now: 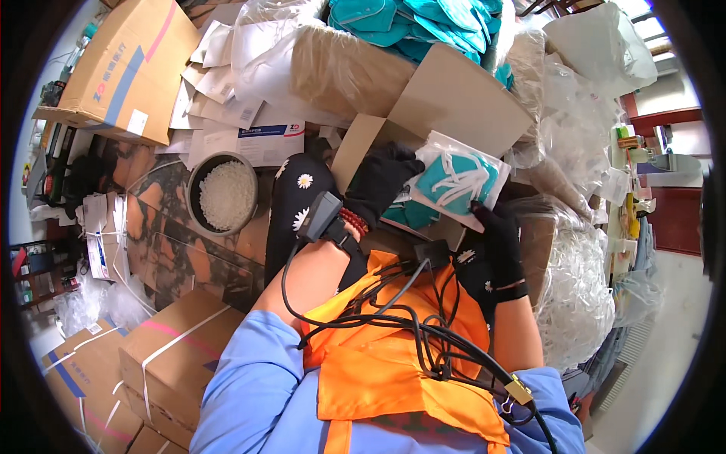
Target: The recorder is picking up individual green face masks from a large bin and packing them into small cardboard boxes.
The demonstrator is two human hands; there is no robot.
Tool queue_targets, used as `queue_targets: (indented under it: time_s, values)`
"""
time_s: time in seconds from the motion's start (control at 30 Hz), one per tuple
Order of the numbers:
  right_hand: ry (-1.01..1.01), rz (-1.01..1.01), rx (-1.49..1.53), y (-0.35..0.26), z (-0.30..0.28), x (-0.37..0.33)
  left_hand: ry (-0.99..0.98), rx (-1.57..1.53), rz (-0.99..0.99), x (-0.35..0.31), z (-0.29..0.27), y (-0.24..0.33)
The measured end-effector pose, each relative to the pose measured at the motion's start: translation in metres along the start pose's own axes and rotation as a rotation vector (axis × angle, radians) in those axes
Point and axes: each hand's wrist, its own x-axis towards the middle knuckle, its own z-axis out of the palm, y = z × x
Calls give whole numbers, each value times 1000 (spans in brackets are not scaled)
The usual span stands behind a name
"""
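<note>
A clear plastic packet [490, 168] with a flat teal item and white straps inside is held tilted above an open cardboard box [357, 144]. My right hand [499, 242], in a black glove, pinches the packet's lower right corner. My left hand [378, 181], also gloved in black, is closed at the packet's left edge; its fingertips are partly hidden. Below the packet, more teal items [412, 215] lie in the box between my knees. The exact kind of the teal item cannot be made out.
A large plastic-lined box at the back holds a heap of teal pieces [416, 26]. A grey bucket [255, 198] of white bits stands left. Closed cartons [170, 356] and a tall carton [128, 68] are farther left. A bag of white straps [571, 280] stands right. Cables cross my apron.
</note>
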Motion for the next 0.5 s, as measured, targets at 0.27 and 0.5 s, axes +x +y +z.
queue_targets:
  time_s: [0.27,0.5]
  values:
    - [145,2,17,4,9,-7,-110,26,-145,-6,-2,-4]
    - [109,-66,-75,14,0,-8,-247,-189,-57,2,2,-14]
